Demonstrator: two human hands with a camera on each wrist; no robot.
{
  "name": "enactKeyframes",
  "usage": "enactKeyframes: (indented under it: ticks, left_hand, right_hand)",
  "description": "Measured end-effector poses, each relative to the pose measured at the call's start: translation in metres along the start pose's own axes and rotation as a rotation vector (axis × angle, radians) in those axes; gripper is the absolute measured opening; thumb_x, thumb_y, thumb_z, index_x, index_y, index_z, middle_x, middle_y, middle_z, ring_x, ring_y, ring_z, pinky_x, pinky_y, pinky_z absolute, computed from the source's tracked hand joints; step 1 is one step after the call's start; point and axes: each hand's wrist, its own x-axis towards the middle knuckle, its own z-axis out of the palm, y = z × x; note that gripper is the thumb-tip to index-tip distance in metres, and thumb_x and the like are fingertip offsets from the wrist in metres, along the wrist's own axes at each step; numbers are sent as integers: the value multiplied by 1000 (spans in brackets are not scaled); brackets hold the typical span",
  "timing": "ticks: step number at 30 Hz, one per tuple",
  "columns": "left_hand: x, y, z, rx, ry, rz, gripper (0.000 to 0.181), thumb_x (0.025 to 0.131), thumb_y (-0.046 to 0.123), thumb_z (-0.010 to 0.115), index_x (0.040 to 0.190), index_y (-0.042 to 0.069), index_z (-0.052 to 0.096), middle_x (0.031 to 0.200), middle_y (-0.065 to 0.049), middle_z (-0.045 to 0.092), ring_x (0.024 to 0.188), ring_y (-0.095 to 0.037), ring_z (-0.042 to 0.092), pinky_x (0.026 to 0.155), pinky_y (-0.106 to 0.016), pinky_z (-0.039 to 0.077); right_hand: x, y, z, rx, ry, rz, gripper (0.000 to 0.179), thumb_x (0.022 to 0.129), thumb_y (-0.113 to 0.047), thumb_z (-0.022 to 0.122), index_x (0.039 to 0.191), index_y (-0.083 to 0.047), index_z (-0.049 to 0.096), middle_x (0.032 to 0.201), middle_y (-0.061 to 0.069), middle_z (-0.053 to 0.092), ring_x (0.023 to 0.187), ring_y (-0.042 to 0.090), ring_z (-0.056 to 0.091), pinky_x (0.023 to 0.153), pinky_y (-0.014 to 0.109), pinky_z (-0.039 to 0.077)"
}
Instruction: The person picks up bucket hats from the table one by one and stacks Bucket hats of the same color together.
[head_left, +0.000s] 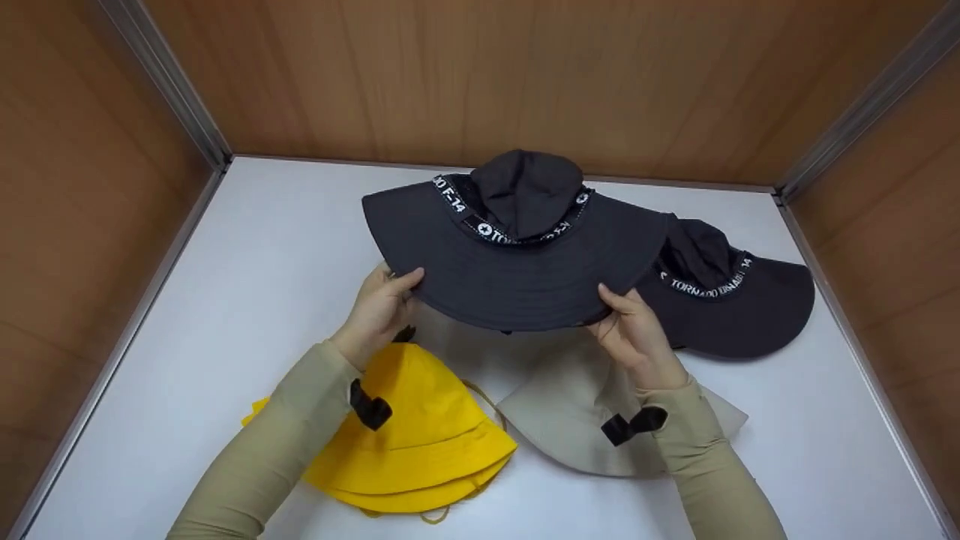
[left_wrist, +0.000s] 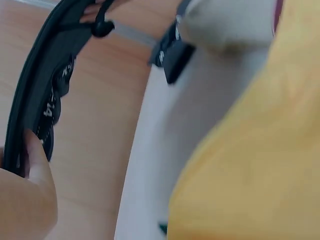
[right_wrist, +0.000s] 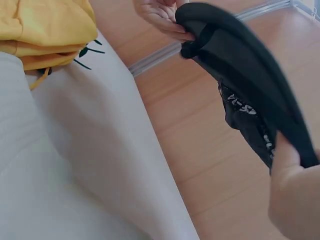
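A dark grey wide-brimmed hat (head_left: 517, 289) is held up above the table, its lettered inner band facing me and its crown slumped at the back. My left hand (head_left: 379, 307) pinches the left part of the near brim edge, thumb on top. Toward the right end of that edge, my right hand (head_left: 634, 330) grips the brim the same way. Both wrist views show the hat's brim edge-on, with the left thumb (left_wrist: 37, 155) and the right thumb (right_wrist: 286, 155) pressed against it. Most of the other fingers are hidden under the brim.
Yellow hats (head_left: 420, 420), apparently stacked, lie below my left forearm. A beige hat (head_left: 559, 420) lies under my right wrist. A second dark hat (head_left: 757, 315) rests to the right, partly covered by the held one. Wooden panels (head_left: 480, 82) enclose the white table (head_left: 247, 247).
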Motion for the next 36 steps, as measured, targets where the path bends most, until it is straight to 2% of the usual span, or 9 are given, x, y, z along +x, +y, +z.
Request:
enactKeyframes:
  ticks: [6,10,14,17,19,22,25,31,36]
  left_hand:
    - [10,13,-29,268,112,-102,48,96,7,53,141,1,37,126,-7,58,101,-8,62,98,-27,46]
    - [17,18,-39,429,164,-152,51,95,9,55,142,1,36,137,-14,50,114,-17,57,100,-28,44]
    - [26,16,-46,582,203,-162,52,95,10,56,142,0,35,138,-16,50,122,-24,53,100,-31,44]
    - [33,13,-50,686,215,-167,52,95,10,56,141,-2,35,137,-17,50,122,-27,53,100,-32,45]
    - [38,10,-53,741,211,-170,52,95,10,56,141,-4,35,137,-19,49,121,-28,53,100,-33,45]
    - [43,4,-56,803,208,-180,50,95,9,55,140,-5,36,138,-20,48,122,-28,52,101,-35,44]
    - [46,0,-59,837,203,-202,50,96,8,53,140,-5,35,140,-20,46,124,-29,49,102,-36,43]
    - [50,-7,-61,859,197,-232,52,95,6,53,142,-5,33,143,-20,43,129,-29,45,106,-37,40]
    - [53,-11,-62,889,202,-257,51,94,9,55,139,-7,36,141,-21,45,129,-30,44,108,-38,37]
  right_hand:
    - [19,8,8,-272,145,82,39,97,8,34,134,-6,32,107,4,64,98,14,65,84,32,54]
    - [35,11,8,-408,188,118,33,94,10,41,124,-2,39,97,2,63,87,12,66,77,27,55]
    - [49,12,6,-493,225,160,20,92,9,47,108,-3,46,86,1,64,79,11,66,74,25,55]
    - [59,14,5,-604,240,181,21,91,6,50,111,1,46,83,1,64,76,10,66,73,24,55]
    - [66,17,3,-690,259,197,29,91,5,51,119,5,44,85,1,63,76,9,65,72,23,54]
    - [73,23,-1,-801,308,248,41,91,3,53,129,7,40,89,1,61,79,8,63,74,23,52]
    - [78,31,-5,-866,345,303,47,91,2,53,135,7,37,100,5,60,87,12,61,83,28,51]
    - [82,38,-10,-872,394,338,55,91,5,48,142,5,28,134,23,47,120,30,52,102,39,43]
    - [84,38,-17,-922,427,383,61,91,3,48,146,2,22,139,22,42,126,32,47,102,38,43]
